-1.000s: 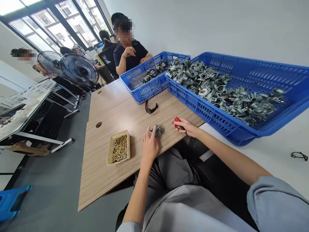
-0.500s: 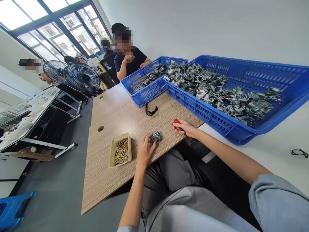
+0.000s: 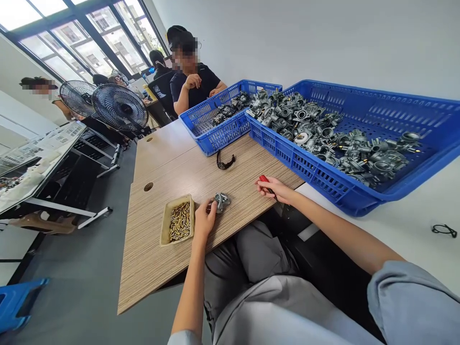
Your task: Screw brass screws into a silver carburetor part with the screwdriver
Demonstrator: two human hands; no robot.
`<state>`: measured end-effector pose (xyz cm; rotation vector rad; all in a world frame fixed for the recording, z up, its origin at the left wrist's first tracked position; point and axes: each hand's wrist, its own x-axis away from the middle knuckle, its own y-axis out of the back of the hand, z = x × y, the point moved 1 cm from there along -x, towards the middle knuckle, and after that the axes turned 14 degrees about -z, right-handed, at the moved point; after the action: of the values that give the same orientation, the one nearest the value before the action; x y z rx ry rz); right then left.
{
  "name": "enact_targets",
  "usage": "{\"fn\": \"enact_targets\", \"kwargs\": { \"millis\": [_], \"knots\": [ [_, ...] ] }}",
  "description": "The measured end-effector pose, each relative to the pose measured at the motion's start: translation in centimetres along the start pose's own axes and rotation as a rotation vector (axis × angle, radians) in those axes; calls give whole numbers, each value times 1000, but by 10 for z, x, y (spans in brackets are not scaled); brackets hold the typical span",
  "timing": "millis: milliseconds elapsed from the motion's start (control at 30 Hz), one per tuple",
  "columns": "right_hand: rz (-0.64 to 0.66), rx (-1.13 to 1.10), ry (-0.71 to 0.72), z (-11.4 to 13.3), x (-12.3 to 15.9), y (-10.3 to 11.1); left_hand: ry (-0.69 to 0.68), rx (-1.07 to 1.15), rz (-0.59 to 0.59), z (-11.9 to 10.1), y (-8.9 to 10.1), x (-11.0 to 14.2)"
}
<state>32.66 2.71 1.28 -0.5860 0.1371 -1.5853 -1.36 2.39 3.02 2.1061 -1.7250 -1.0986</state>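
My left hand [image 3: 204,219] is closed on the left side of a small grey metal carburetor [image 3: 222,202] at the tabletop, its thumb against the near side. Close to the left of that hand stands a beige bin [image 3: 163,235] holding many small brass-coloured parts [image 3: 179,221]. My right hand [image 3: 270,188] is wrapped round a screwdriver [image 3: 263,178] with a red handle. The dark shaft points down past the palm toward the table's edge. The two hands are apart, and the screwdriver does not touch the carburetor.
A large blue crate [image 3: 305,165] full of carburetors fills the right side. Beyond the table's middle stands a smaller blue crate [image 3: 205,145] with dark metal parts. A black wristwatch [image 3: 225,165] lies before it. Across the table sits a person [image 3: 196,86]; fans [image 3: 120,108] stand farther left.
My left hand has shifted left with the carburetor, closer to the beige bin, and the carburetor has turned somewhat. My right hand with the screwdriver stays nearly in place.
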Motion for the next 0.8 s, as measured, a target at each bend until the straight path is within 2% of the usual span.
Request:
{"fn": "enact_targets", "kwargs": {
  "millis": [133,267,500,800],
  "knots": [
    [-4,6,-3,1,2,0,38,44,-50,8,-6,2],
    [-4,17,2,1,2,0,47,47,-50,11,-8,4],
    [-13,26,7,-1,1,1,12,30,-56,7,-6,10],
    [-24,76,7,-4,-1,3,72,108,-83,8,1,23]
  ]
}}
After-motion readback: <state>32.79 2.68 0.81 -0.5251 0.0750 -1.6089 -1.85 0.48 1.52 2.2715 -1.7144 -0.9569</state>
